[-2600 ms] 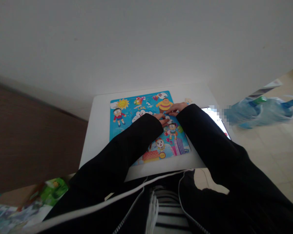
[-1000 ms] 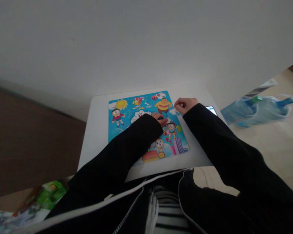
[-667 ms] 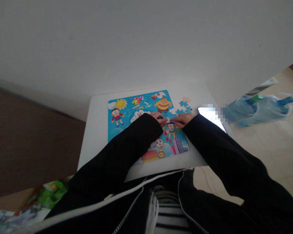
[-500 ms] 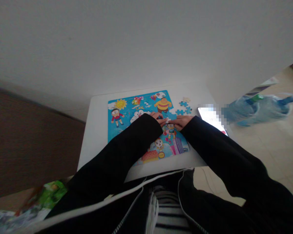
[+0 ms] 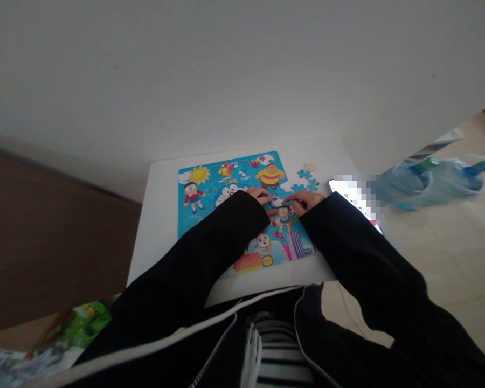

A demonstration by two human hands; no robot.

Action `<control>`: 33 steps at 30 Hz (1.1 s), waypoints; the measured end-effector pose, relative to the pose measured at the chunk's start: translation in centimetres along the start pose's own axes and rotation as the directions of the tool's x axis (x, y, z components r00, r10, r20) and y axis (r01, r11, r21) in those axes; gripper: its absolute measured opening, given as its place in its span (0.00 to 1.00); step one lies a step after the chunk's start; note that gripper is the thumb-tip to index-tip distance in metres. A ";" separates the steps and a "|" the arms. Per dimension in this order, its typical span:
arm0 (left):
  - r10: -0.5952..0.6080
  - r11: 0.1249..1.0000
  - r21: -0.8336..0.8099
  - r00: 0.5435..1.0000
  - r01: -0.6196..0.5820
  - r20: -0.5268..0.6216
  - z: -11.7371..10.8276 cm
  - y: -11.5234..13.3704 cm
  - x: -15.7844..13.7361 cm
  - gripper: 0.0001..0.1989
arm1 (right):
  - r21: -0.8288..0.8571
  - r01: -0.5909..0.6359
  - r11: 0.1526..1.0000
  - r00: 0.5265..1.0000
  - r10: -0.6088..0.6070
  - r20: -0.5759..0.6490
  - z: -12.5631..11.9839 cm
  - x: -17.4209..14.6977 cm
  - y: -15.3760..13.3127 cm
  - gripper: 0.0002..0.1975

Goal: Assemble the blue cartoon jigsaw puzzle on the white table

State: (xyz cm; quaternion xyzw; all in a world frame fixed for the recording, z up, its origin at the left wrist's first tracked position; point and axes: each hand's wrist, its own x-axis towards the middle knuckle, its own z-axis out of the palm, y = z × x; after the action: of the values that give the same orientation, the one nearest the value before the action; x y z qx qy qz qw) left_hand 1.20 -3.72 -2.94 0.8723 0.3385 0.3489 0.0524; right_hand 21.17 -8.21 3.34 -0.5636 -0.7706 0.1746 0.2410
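Nearest the wearer, a flat white surface (image 5: pixel 157 215) carries a rectangular, blue, cartoon-printed jigsaw board (image 5: pixel 253 178), lying flat, its near-left portion obscured by a long black sleeve (image 5: pixel 210 245). The visible printed areas, including the near-right corner and the whole far edge, appear filled, so assembly is judged well advanced; the covered portion cannot be assessed. Over the board's right-centre, the bare left hand (image 5: pixel 260 196) lies low, its fingers loosely extended and thumb apart, with nothing seen gripped. Just to its right, the bare right hand (image 5: pixel 307 200) is partly curled with the index finger extended towards a white patch between the hands; whether it pinches a piece cannot be told at this resolution. Outstanding: a small group of knobbed blue jigsaw pieces (image 5: pixel 306 174) and, adjoining its far side, one pale tan jigsaw piece (image 5: pixel 309 166), all loose right of the board and not yet fitted. A slim smartphone with a lit white screen (image 5: pixel 339 191) lies farther right.
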 end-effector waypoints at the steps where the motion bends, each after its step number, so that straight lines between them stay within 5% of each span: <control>1: 0.001 1.000 0.011 1.000 -0.001 0.022 0.0 0.0 0.0 0.22 | 0.009 -0.020 1.000 1.000 0.020 -0.018 -0.2 -0.1 -0.2 0.14; 6: -0.018 0.999 0.028 0.997 0.016 0.073 -0.5 -0.1 0.1 0.20 | 0.051 -0.113 0.992 0.991 0.116 -0.071 -0.7 -0.3 -0.8 0.14; 16: -0.052 0.999 -0.007 0.998 0.052 0.040 -0.9 0.5 0.4 0.18 | 0.106 -0.075 0.992 0.977 0.094 -0.193 0.2 -0.4 -0.3 0.11; 28: -0.219 0.951 -0.176 0.957 0.252 0.190 -2.7 2.4 1.2 0.10 | 0.132 -0.076 0.988 0.966 0.106 -0.236 0.4 -0.4 -0.4 0.11; 33: -0.152 0.962 -0.184 0.955 0.202 0.255 -3.6 0.8 3.9 0.12 | 0.138 -0.048 0.989 0.969 0.080 -0.235 0.4 -0.4 -0.3 0.11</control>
State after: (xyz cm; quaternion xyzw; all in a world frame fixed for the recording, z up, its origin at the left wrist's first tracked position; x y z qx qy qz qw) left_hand 1.36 -2.42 2.28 0.8634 0.3685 0.2693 0.2148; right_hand 20.83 -8.65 3.11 -0.5881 -0.7039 0.1635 0.3632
